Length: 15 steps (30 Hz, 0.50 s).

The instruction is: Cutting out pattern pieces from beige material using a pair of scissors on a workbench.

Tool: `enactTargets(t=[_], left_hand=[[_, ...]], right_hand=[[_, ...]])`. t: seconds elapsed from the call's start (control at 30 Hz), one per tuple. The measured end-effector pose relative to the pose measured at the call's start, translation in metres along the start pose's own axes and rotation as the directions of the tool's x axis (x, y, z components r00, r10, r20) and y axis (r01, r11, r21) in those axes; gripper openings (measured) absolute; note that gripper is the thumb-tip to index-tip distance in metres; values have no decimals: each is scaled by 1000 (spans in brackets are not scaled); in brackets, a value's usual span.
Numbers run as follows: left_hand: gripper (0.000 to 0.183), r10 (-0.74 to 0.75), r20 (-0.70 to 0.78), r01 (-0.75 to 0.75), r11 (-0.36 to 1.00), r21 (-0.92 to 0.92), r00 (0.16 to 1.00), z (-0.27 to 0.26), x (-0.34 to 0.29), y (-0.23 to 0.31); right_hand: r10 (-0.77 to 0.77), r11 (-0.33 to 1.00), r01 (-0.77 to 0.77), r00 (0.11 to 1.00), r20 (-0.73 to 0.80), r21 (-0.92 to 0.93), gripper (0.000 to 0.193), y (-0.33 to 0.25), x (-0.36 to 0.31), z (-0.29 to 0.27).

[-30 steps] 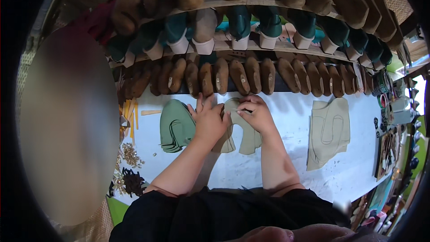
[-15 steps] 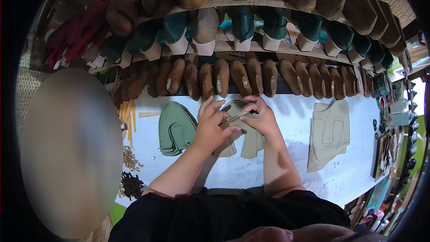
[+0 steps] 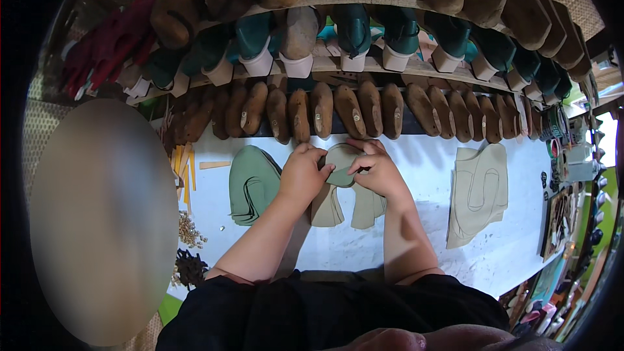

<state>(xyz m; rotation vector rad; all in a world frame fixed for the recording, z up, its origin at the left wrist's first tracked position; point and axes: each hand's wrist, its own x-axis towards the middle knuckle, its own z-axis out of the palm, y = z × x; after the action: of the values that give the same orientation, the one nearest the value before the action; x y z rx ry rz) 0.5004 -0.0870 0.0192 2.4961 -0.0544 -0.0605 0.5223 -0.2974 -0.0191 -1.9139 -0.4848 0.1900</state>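
My left hand [image 3: 303,172] and my right hand [image 3: 378,168] are together over the middle of the white tabletop. Between them they grip a shoe-upper piece, beige on one side, whose folded-over flap [image 3: 341,177] shows green. My left thumb presses at the flap's left end, and my right fingertips pinch its right end. Under and below the hands spread the legs of U-shaped beige pieces [image 3: 368,208], lying in layers. Just left of my left forearm rests a stack of green curved pieces [image 3: 250,182]. My hands partly cover the gripped piece.
A beige sheet with drawn outlines [image 3: 480,195] lies to the right. Wooden shoe lasts [image 3: 369,110] line the table's back edge, beneath racks of green shoes [image 3: 353,29]. Small metallic bits [image 3: 190,231] and a dark heap [image 3: 190,268] sit at left. A large blurred oval [image 3: 104,221] covers the far left.
The edge between my hands has been folded over, so a green face now shows where beige was. My left fingers have closed in, and both hands have shifted slightly.
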Motion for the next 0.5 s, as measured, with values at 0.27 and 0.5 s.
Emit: enactTargets(t=[0.27,0.5], left_hand=[[22,-65,-57,57,990,-131,996,-3,-3,8],[15,66,-111,-96,952,-290,992,1,-1,-3]], right_hand=[[-102,994,102,995,17,-33,22,5,3,0],[-28,990,27,1000,11,142,20,10,1,-4]])
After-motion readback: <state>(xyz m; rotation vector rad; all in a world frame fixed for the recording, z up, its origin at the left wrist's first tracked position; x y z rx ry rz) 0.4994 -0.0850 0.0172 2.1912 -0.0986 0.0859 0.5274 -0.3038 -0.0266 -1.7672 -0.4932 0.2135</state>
